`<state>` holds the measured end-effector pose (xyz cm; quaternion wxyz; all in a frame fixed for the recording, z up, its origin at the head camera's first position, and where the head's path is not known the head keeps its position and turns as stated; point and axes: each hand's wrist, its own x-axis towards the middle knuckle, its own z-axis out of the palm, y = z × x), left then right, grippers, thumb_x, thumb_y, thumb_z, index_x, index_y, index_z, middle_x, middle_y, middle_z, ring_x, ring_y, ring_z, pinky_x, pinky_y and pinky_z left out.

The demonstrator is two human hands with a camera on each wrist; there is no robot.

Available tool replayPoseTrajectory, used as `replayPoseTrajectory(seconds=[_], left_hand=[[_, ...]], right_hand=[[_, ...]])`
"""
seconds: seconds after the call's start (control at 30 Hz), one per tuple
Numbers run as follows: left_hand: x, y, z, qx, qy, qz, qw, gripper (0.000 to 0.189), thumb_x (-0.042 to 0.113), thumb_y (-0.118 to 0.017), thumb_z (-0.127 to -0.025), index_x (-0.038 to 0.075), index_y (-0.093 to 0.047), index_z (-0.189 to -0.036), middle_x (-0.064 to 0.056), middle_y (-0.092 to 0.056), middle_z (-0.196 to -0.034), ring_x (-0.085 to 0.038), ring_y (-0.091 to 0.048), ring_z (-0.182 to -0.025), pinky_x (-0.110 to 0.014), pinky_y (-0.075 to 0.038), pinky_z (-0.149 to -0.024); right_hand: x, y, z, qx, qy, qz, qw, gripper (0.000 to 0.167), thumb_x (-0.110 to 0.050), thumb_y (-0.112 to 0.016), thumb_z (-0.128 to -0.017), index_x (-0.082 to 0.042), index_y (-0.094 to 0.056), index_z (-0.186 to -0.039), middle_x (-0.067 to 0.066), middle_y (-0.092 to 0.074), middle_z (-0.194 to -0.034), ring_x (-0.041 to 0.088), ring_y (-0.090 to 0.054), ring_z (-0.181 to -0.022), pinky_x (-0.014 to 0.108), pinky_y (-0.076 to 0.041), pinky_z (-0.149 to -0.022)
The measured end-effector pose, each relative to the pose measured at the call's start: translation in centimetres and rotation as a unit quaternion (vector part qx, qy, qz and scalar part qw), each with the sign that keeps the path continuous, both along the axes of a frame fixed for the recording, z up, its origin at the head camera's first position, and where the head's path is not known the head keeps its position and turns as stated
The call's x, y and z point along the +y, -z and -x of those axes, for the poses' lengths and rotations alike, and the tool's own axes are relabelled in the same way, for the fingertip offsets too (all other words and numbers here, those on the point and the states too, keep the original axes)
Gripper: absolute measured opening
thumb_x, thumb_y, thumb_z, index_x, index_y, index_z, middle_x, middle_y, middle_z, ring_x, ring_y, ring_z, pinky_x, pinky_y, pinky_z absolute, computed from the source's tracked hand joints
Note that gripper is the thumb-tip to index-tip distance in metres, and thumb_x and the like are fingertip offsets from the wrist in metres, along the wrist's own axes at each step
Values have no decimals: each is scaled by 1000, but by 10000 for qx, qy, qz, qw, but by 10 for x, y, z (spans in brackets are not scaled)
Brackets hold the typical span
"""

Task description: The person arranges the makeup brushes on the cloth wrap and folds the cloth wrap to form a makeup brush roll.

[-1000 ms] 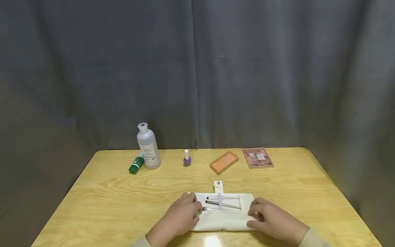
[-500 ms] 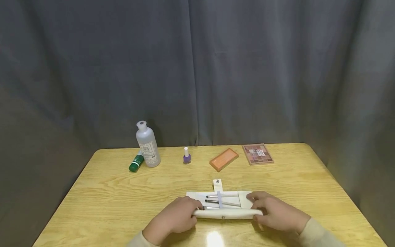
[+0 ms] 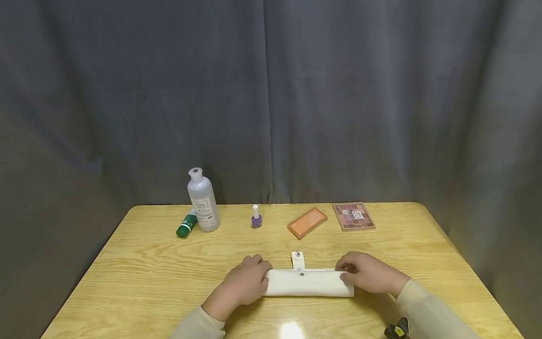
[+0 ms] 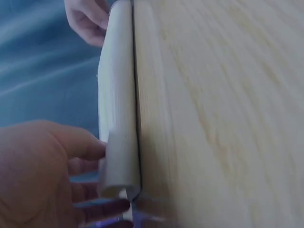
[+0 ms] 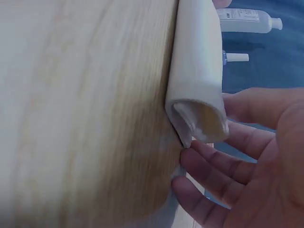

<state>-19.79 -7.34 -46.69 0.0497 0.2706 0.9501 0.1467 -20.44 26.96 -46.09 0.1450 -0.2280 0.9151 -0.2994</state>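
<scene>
A white makeup brush roll point(image 3: 308, 284) lies folded over on the table, its strap point(image 3: 298, 259) with a metal snap pointing to the far side. The brushes are hidden beneath the folded flap. My left hand point(image 3: 247, 281) grips the roll's left end, the thumb on the fold in the left wrist view. At the other end my right hand point(image 3: 369, 273) pinches the roll near its far edge. In the right wrist view the roll's end point(image 5: 198, 121) shows as a hollow loop, with my right fingers point(image 5: 213, 173) beside it.
Along the back of the table point(image 3: 139, 263) stand a clear bottle point(image 3: 203, 202), a green tube point(image 3: 187, 226) and a purple nail polish bottle point(image 3: 256, 220). An orange palette point(image 3: 307, 223) and a brown eyeshadow palette point(image 3: 354, 216) lie to their right. A grey curtain point(image 3: 271, 103) hangs behind.
The near edge of the brush roll has been lifted and folded away from me, covering the brushes that showed before. Both hands have moved forward a little with it.
</scene>
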Motion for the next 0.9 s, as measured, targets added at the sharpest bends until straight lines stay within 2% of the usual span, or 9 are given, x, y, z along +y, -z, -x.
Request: replayPoseTrajectory(seconds=[0.1,0.23,0.33,0.4,0.53,0.63,0.77,0.83,0.9], left_hand=[[7,-2,-2,224,167,238,9993,32,12,-62,-94,13,-68,-126,-4,-62,-119,-24,-55,-109,-44,-48,-93],[22,-11,-3,276,932,130,9952,43,6,-64,-91,17,-65,-133,0,-61,-132,-22,-53,-126,-42,-44,-105],[32,-14,-4,314,1370,84,9900,40,13,-66,-94,17,-65,-134,1,-63,-130,-17,-57,-121,-34,-47,-101],[38,-13,-5,375,1481,146,9882,38,20,-69,-94,18,-67,-133,2,-65,-126,-14,-59,-115,-31,-48,-97],[44,-8,-5,558,1493,379,9865,36,31,-73,-93,22,-70,-127,6,-67,-119,-10,-61,-105,-29,-50,-91],[49,-5,-4,663,1413,478,9866,32,38,-71,-94,24,-72,-122,8,-66,-116,-9,-61,-102,-31,-51,-88],[56,-4,-5,692,1162,514,9895,34,43,-66,-96,21,-72,-121,9,-66,-114,-11,-63,-101,-35,-53,-88],[60,-4,-6,692,1027,559,9907,38,44,-66,-96,19,-71,-124,8,-67,-115,-12,-64,-103,-38,-54,-91],[62,-5,-8,698,926,604,9914,40,44,-66,-96,18,-71,-125,8,-68,-117,-13,-64,-106,-40,-54,-92]], right_hand=[[-3,0,3,-68,-62,-105,9999,24,-21,-68,-96,-8,-69,-116,-2,-65,-105,17,-60,-95,41,-51,-82],[-8,-9,9,-251,-238,-262,9991,29,-18,-72,-93,-5,-68,-118,1,-65,-104,19,-60,-94,44,-51,-81],[-16,-17,14,-534,-250,-519,9969,36,-16,-77,-88,-5,-67,-121,2,-64,-97,20,-58,-88,45,-50,-77],[-22,-22,17,-717,-189,-800,9940,41,-15,-80,-84,-7,-66,-121,2,-64,-95,19,-58,-86,45,-51,-77],[-36,-29,28,-883,-99,-1321,9872,51,-18,-83,-79,-9,-65,-125,4,-65,-96,21,-59,-87,48,-51,-79],[-48,-32,42,-887,-110,-1611,9829,57,-30,-80,-84,-9,-60,-133,10,-66,-113,27,-62,-103,52,-50,-90],[-69,-31,56,-1022,-190,-1832,9776,67,-42,-72,-89,-9,-52,-143,16,-56,-139,32,-54,-125,54,-42,-104],[-80,-29,60,-970,-316,-1819,9780,63,-41,-70,-90,-9,-53,-142,15,-57,-138,31,-54,-124,53,-41,-105],[-90,-26,62,-822,-458,-1699,9809,52,-36,-68,-92,-8,-58,-134,13,-63,-126,28,-58,-114,51,-45,-100]])
